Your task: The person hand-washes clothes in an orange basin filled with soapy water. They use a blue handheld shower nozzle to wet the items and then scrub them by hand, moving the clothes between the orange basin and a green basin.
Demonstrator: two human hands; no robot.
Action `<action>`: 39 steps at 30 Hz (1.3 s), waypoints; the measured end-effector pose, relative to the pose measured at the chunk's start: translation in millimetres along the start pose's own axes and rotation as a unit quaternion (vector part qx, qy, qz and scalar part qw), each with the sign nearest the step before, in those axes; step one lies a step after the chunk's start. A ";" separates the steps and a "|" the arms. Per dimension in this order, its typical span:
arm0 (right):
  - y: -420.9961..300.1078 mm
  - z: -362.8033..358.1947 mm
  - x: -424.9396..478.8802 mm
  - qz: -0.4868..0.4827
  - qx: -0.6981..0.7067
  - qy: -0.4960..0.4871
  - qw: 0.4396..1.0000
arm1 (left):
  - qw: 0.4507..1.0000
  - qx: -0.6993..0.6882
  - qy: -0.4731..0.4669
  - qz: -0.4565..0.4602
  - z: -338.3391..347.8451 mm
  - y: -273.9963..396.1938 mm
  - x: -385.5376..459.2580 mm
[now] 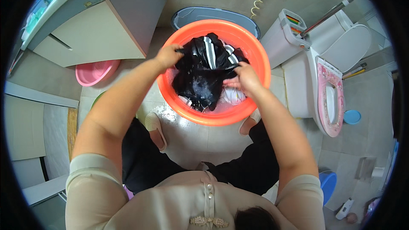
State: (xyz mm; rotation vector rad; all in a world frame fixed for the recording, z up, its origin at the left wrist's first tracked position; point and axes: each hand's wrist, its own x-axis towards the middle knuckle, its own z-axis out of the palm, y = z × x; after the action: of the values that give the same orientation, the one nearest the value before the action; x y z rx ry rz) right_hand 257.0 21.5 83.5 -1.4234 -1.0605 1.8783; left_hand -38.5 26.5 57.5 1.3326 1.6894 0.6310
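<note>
A wet black garment with white stripes [204, 80] lies bunched in an orange plastic basin [212, 120]. My left hand [169, 58], at the basin's left side, pinches one edge of the black fabric. At the right, my right hand [246, 78] grips another edge between thumb and finger, its other fingers spread over the water. Below that hand a white cloth item [234, 96] sits in the sudsy water. Whitish foam clings to the lower part of the black garment.
Behind the basin stands a grey-blue tub [217, 12]. A pink basin [96, 72] is under the cabinet [92, 35] at left. To the right are a white mop bucket [276, 41] and a toilet with a pink seat cover [323, 102]. The floor near my feet is wet.
</note>
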 end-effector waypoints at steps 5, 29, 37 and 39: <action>-82.1 7.7 -67.7 -0.114 0.112 -0.061 0.985 | 0.989 -0.129 0.023 0.071 -54.0 98.3 -40.3; 20.6 42.9 -22.9 -0.355 -0.628 0.036 0.691 | 0.854 0.482 -0.095 0.170 33.5 30.7 -44.1; 95.5 50.9 40.3 -0.178 -0.773 -0.108 0.599 | 0.786 0.571 -0.236 -0.016 94.7 -8.4 -24.3; 102.2 50.0 48.3 -0.151 -0.805 -0.110 0.563 | 0.797 0.560 -0.226 -0.011 104.1 -13.6 -18.2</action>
State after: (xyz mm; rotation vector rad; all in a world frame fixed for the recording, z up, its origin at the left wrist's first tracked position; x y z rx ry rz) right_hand 198.6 -7.7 -21.5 -1.3971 -3.2601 0.3376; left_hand 45.2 -7.4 0.8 2.0102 1.6485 -0.8479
